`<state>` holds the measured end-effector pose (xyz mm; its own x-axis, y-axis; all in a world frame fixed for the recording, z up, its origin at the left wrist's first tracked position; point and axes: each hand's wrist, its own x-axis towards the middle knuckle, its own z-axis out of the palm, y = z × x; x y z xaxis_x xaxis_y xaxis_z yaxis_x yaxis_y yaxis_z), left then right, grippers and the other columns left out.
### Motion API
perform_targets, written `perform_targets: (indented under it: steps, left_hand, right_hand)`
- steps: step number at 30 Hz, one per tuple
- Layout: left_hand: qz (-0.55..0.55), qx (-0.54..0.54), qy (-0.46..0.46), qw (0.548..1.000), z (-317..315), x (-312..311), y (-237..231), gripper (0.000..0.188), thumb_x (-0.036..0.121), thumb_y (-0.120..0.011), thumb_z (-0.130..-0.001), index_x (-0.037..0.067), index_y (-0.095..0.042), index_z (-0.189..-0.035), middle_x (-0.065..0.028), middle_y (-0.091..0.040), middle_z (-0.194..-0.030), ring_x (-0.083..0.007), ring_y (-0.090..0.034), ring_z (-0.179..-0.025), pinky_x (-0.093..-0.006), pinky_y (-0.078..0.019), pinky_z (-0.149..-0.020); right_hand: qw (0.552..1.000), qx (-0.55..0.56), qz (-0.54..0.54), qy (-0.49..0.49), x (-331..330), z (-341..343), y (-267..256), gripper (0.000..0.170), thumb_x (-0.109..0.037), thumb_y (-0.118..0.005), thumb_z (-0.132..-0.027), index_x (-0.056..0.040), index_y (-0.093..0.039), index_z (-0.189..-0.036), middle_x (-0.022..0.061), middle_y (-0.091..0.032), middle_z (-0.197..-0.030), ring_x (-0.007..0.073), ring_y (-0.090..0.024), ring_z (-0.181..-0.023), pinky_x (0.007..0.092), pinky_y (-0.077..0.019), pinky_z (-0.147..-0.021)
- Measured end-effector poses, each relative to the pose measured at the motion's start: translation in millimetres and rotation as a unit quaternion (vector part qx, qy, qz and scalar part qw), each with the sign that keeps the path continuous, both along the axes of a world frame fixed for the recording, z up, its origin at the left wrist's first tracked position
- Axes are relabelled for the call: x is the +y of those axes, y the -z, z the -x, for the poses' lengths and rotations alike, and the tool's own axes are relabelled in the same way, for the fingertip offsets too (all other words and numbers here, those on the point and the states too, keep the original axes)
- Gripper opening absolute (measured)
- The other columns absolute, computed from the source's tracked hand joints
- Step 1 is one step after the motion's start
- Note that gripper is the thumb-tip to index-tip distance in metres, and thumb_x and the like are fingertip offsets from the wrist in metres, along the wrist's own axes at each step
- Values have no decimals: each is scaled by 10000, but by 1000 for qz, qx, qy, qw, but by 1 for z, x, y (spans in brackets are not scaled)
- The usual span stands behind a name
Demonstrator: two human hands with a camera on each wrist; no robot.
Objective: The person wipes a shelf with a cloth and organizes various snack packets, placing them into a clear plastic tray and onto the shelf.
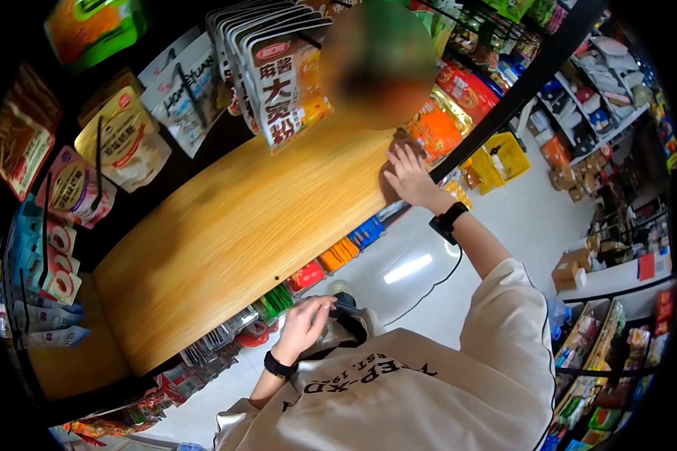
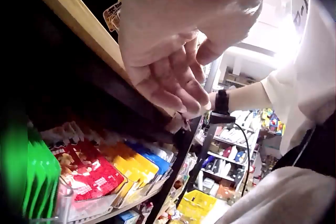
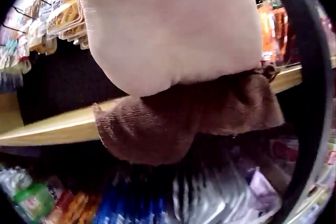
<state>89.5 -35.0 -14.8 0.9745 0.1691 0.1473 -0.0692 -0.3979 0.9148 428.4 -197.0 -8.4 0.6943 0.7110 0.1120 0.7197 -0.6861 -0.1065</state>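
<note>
1. Draping over the front edge of the wooden shelf (image 1: 256, 210), brown cloth (image 3: 147, 132) sits at the shelf's end by the black post (image 1: 496, 98), under the right hand.
2. Right hand (image 1: 410, 177): laid on the cloth, fingers extended and somewhat apart. Heel of palm touches the cloth in the right wrist view; fingertips out of sight there.
3. Orange pack (image 1: 434, 131): just beside the cloth and right hand, near the post.
4. Left hand (image 1: 305, 327): off the shelf, near the front of the body. Fingers loosely bent, close together, holding nothing.
5. Right wristband (image 1: 450, 218) and left wristband (image 1: 278, 366): both black. Dark cable (image 1: 438, 284) runs down from the right one.
6. Under the shelf, front side: blue packs (image 1: 366, 233), yellow-orange packs (image 1: 338, 254), red packs (image 1: 306, 276), green packs (image 1: 276, 301), in a row.
7. Above the shelf: brown-and-white packs (image 1: 282, 90) hang in a stack, other snack bags (image 1: 124, 139) on hooks along the dark backing.
8. Beyond the post: yellow basket (image 1: 513, 161), stocked racks.
9. Person wears a white shirt (image 1: 429, 383), black lettering. Pale floor (image 1: 421, 297) shows a bright reflection.
</note>
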Motion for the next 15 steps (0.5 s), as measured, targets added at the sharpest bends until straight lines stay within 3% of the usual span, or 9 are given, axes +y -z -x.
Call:
perform_targets:
  steps: [5,10,15]
  left_hand:
    - [-9,9,2,1000,-32,-14,5,157,84,-499,-859,29,-606,-959,-132,-630,-815,-283,-619,-746,-345,-486,-673]
    - [-44,-2,-22,999,-55,-19,-2,157,93,-495,-858,25,-602,-950,-146,-615,-828,-314,-601,-750,-362,-479,-661]
    - [-56,19,-145,988,-47,-24,5,158,92,-494,-852,5,-605,-923,-155,-610,-825,-322,-593,-761,-368,-471,-669]
  right_hand:
    - [990,55,40,-122,39,-36,2,620,-442,-311,-901,-65,-194,-1380,217,-133,-1438,374,-53,-1347,537,-74,-1056]
    - [988,118,96,-14,112,-89,-14,650,-493,-280,-896,-147,-117,-1422,125,-85,-1480,319,-2,-1367,513,-66,-1068]
    - [989,111,86,35,167,-128,6,684,-571,-246,-879,-149,-180,-1415,103,-176,-1468,314,-98,-1361,535,-80,-1053]
